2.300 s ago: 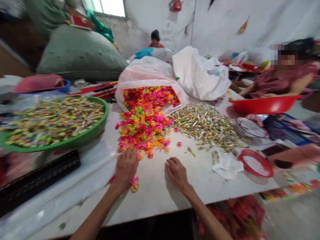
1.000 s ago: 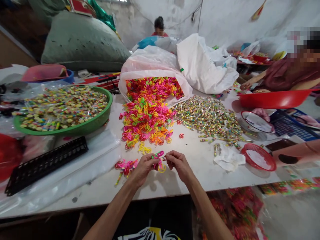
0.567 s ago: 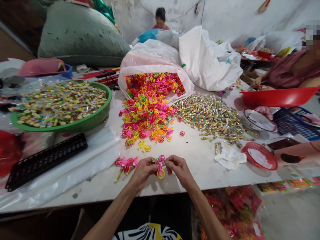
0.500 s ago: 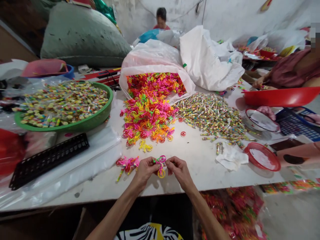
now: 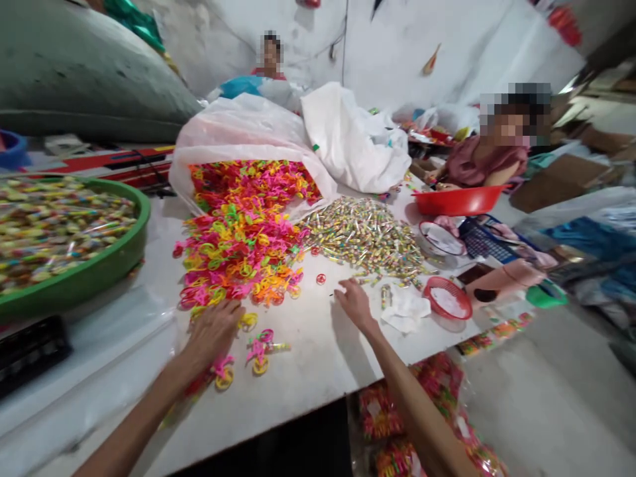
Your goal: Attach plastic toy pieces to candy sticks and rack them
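Observation:
At the near edge of a heap of small bright plastic bicycle-like toys is my left hand, palm down. Its fingers reach over the heap's edge, fingertips partly hidden and blurred, with nothing seen held. My right hand hovers above the white table, short of a pile of candy-filled clear tubes; its fingers are bent and apart, holding nothing visible. Between the hands lies a pink and yellow toy with a tube attached. More such toys lie partly under my left forearm.
A white sack spills the toys. To the left stands a green basin of tubes. On the right are a red basket, crumpled white paper and a large red basin, with a co-worker behind it.
My hands have come apart and moved forward, left to the toy heap, right toward the tubes. The toy that was between them now lies on the table. The view has swung right.

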`<move>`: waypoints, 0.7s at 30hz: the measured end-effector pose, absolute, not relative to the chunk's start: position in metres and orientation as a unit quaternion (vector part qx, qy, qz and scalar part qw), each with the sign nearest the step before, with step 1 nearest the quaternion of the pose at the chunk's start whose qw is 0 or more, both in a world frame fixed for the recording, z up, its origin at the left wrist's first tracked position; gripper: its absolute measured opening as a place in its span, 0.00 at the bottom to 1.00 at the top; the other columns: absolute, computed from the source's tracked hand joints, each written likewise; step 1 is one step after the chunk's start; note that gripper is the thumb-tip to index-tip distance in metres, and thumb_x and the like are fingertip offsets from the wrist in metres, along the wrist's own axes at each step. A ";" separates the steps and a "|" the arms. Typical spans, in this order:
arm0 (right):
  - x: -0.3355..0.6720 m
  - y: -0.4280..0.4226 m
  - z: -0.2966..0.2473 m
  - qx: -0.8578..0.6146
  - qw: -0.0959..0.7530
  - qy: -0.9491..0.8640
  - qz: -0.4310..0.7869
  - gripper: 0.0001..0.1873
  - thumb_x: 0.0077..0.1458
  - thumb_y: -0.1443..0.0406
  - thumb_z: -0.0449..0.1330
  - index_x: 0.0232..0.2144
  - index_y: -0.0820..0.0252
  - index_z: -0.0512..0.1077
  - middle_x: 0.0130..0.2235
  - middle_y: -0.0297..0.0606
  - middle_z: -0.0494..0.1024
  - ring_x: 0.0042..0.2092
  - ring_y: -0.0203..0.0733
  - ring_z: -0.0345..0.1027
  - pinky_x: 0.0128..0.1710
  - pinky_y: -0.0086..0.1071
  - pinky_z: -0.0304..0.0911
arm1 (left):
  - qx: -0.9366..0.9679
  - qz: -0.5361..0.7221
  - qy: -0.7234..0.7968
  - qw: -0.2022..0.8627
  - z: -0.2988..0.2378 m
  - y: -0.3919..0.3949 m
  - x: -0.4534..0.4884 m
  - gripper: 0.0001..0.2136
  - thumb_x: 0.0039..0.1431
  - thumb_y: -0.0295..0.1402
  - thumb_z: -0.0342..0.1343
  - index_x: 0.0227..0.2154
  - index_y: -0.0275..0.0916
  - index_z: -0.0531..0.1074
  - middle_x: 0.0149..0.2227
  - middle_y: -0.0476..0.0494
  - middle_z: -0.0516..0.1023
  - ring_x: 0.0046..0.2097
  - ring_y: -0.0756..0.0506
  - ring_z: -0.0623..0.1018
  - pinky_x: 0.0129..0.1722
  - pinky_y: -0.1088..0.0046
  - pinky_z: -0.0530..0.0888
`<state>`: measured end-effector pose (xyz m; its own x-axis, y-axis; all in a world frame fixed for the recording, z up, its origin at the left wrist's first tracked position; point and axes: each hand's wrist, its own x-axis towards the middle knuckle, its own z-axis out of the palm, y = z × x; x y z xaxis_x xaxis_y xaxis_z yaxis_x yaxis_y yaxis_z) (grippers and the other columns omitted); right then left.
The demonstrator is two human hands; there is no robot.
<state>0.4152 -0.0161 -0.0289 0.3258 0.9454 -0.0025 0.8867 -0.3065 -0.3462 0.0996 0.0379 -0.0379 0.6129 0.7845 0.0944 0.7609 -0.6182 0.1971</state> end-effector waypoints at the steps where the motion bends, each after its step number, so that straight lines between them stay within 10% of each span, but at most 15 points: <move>1: 0.434 -0.008 -0.027 -0.817 0.134 -0.554 0.087 0.13 0.52 0.71 0.50 0.38 0.62 0.71 0.43 0.45 0.70 0.42 0.43 0.65 0.40 0.33 0.58 | 0.894 0.093 0.432 0.081 -0.039 0.043 0.101 0.12 0.50 0.23 0.43 0.29 0.38 0.71 0.37 0.38 0.74 0.44 0.38 0.71 0.43 0.59 0.64; 6: 0.481 0.006 -0.021 -0.821 0.131 -0.551 0.071 0.10 0.47 0.75 0.51 0.25 0.62 0.71 0.40 0.46 0.71 0.48 0.49 0.60 0.44 0.38 0.54 | 0.698 0.278 0.549 0.366 -0.032 0.034 0.116 0.08 0.51 0.35 0.48 0.27 0.38 0.68 0.27 0.46 0.71 0.32 0.44 0.71 0.32 0.68 0.68; 11: 0.424 -0.013 -0.023 -0.747 0.227 -0.591 0.204 0.09 0.53 0.65 0.49 0.34 0.61 0.68 0.32 0.38 0.72 0.34 0.39 0.65 0.33 0.32 0.59 | 0.410 0.346 0.433 0.725 -0.021 -0.002 0.143 0.10 0.46 0.37 0.56 0.28 0.35 0.69 0.27 0.48 0.71 0.27 0.50 0.71 0.27 0.74 0.68; 15: 0.350 -0.042 -0.020 -0.564 0.386 -0.496 0.536 0.16 0.48 0.57 0.57 0.37 0.61 0.68 0.21 0.28 0.67 0.18 0.30 0.56 0.18 0.25 0.53 | 0.344 0.335 0.393 0.784 -0.019 -0.022 0.155 0.10 0.44 0.33 0.60 0.28 0.32 0.71 0.27 0.46 0.72 0.25 0.52 0.70 0.24 0.77 0.67; 21: 0.314 -0.055 -0.008 -0.493 0.466 -0.409 0.610 0.09 0.43 0.62 0.63 0.25 0.64 0.72 0.22 0.31 0.70 0.21 0.28 0.57 0.22 0.25 0.53 | 0.340 0.325 0.359 0.806 -0.013 -0.032 0.154 0.10 0.46 0.32 0.59 0.30 0.31 0.73 0.27 0.44 0.73 0.26 0.52 0.70 0.24 0.77 0.68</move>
<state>0.3143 -0.0555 -0.0079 -0.0785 0.9723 -0.2204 -0.1653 -0.2307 -0.9589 0.1544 -0.0315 -0.0126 0.5312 0.7684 -0.3570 -0.2802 0.5570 0.7818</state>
